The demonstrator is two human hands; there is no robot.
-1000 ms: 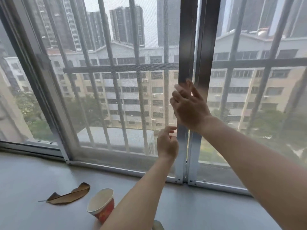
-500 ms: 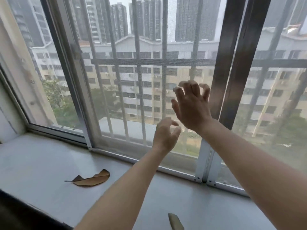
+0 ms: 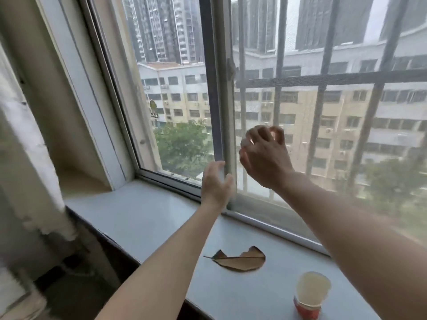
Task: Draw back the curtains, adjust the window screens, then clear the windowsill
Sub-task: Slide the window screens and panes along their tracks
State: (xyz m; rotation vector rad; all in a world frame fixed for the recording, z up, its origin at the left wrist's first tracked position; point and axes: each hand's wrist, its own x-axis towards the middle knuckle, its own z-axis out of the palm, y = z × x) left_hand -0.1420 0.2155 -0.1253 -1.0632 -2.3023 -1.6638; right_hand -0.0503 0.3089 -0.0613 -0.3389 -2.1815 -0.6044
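Both hands have shifted leftward: left hand [image 3: 216,184] grips screen frame [image 3: 222,112] (vertical edge), right hand [image 3: 265,158] half-curled, empty, beside it; dry leaf [image 3: 238,259] and paper cup [image 3: 310,296] on windowsill [image 3: 143,218].

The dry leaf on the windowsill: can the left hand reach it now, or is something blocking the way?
Probably yes. The left hand is at the screen frame, while the leaf lies flat on the windowsill, right beside the left forearm. Nothing lies between them, and the paper cup stands off to the right.
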